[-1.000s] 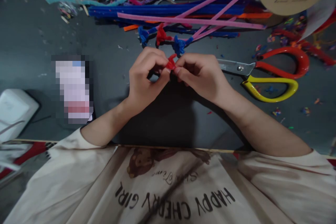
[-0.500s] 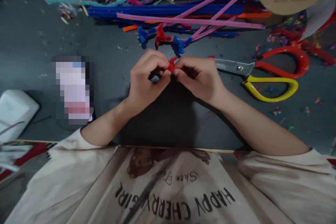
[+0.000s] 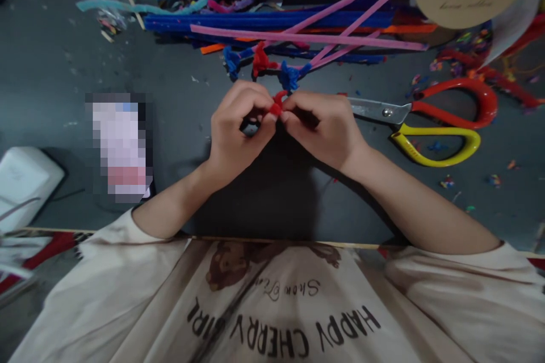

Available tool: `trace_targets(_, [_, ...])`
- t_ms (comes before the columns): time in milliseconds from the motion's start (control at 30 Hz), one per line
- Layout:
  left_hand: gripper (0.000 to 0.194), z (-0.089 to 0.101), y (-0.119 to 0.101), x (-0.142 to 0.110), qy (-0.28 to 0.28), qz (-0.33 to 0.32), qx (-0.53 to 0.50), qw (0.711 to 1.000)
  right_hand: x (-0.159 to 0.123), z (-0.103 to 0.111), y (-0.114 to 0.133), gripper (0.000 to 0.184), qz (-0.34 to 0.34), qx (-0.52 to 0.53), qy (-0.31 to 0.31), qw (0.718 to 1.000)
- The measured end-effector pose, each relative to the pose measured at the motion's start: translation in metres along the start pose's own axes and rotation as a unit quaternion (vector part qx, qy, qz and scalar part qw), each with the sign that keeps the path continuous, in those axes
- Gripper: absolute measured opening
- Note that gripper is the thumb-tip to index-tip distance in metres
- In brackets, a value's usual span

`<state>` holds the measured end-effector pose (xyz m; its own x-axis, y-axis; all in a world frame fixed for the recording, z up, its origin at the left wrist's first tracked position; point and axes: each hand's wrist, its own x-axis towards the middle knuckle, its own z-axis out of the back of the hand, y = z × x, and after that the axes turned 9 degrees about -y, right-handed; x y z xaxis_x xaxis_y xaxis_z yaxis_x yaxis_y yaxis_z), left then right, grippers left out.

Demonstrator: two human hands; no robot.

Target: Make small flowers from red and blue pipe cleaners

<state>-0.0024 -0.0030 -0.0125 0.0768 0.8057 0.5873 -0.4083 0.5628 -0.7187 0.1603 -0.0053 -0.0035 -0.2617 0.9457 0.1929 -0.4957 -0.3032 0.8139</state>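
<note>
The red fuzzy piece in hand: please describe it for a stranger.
In front of the colourful stems, left hand and right hand nearly meet over the table. At their fingertips is the red fuzzy piece, held, while another red shape lies between blue ones.

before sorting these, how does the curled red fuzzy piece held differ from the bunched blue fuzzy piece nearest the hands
The left hand holds the curled red fuzzy piece; the bunched blue fuzzy piece lies on the table. Fingers partly cover the red piece; the blue piece mostly shows. Both look fuzzy.
</note>
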Motion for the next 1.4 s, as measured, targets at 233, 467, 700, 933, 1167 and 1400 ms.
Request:
trace_targets(233, [0.021,0.000,0.012,-0.005,-0.013,0.043,-0.035,0.998,0.013,0.021,0.001,0.016,-0.099,0.128,0.076,0.984])
trace_targets(467, [0.057,-0.005,0.012,-0.007,0.073,0.174,-0.141,0.972,0.011,0.014,0.007,0.023,-0.146,0.196,0.054,0.968])
trace_targets(700, [0.051,-0.009,0.024,-0.006,-0.034,0.173,-0.216,0.960,0.012,0.012,0.003,0.022,-0.155,0.200,0.117,0.960])
trace_targets(933, [0.056,-0.006,0.031,-0.004,-0.104,0.143,-0.162,0.971,0.021,0.038,-0.001,0.009,-0.093,0.066,0.031,0.993])
trace_targets(1167, [0.060,0.004,0.021,-0.003,-0.106,-0.099,-0.011,0.989,0.025,0.039,-0.024,0.008,0.057,-0.135,-0.072,0.987])
trace_targets(1400, [0.030,0.007,-0.008,-0.005,0.114,-0.215,0.041,0.969,0.039,0.045,-0.014,0.009,0.028,-0.249,-0.014,0.968])
